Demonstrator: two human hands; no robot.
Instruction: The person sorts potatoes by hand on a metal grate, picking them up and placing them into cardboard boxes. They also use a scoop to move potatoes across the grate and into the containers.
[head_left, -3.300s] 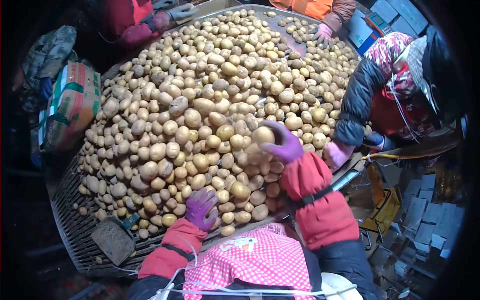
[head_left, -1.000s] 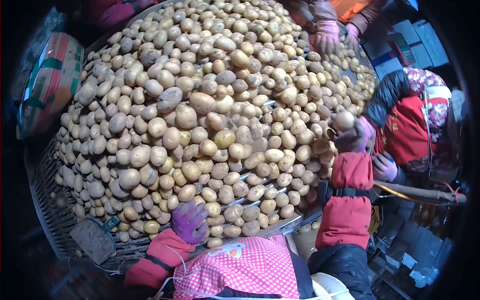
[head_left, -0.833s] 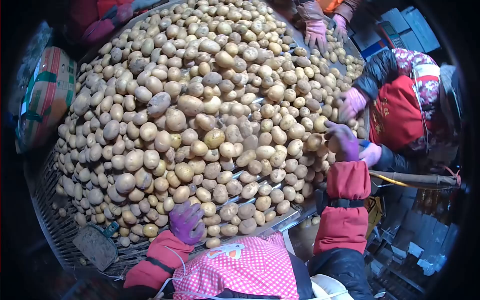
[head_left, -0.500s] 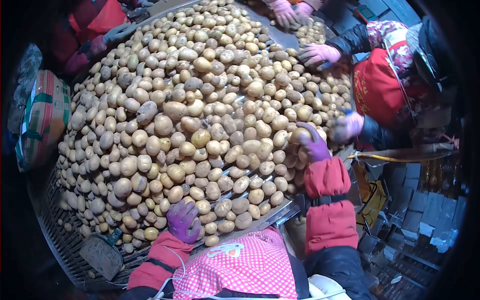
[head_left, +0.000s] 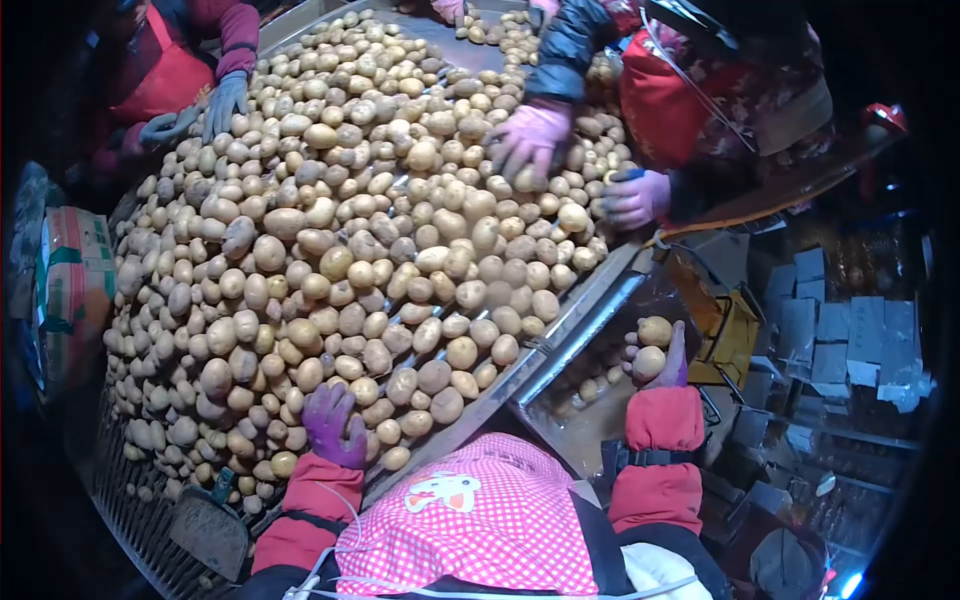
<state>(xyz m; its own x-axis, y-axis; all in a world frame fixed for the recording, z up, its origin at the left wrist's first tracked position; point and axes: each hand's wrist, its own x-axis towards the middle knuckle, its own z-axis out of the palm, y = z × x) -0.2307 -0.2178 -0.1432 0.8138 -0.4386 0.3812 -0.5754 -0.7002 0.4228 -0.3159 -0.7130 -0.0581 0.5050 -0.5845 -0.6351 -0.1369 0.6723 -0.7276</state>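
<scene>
A broad heap of potatoes (head_left: 380,230) covers the slatted sorting table (head_left: 110,500) in front of me. My left hand (head_left: 335,425), in a purple glove, rests with fingers stretched out on the heap's near edge. No potato shows inside it. Off the table's right side, my right hand (head_left: 672,368) has its purple-gloved fingers curled round potatoes. Two of them show: an upper potato (head_left: 655,331) and a lower potato (head_left: 649,360). Below and left of that hand is an open container (head_left: 540,405) with several potatoes in it.
A co-worker's pink gloves (head_left: 535,140) reach onto the heap from the right. Another person's grey glove (head_left: 228,105) is at the far left. A dustpan-like scoop (head_left: 208,535) lies at the near left, a printed bag (head_left: 78,270) stands left, and grey boxes (head_left: 850,330) lie right.
My right hand has moved off the heap to the right, beyond the table edge, with potatoes in it. My left hand stays on the near edge. The view has turned right.
</scene>
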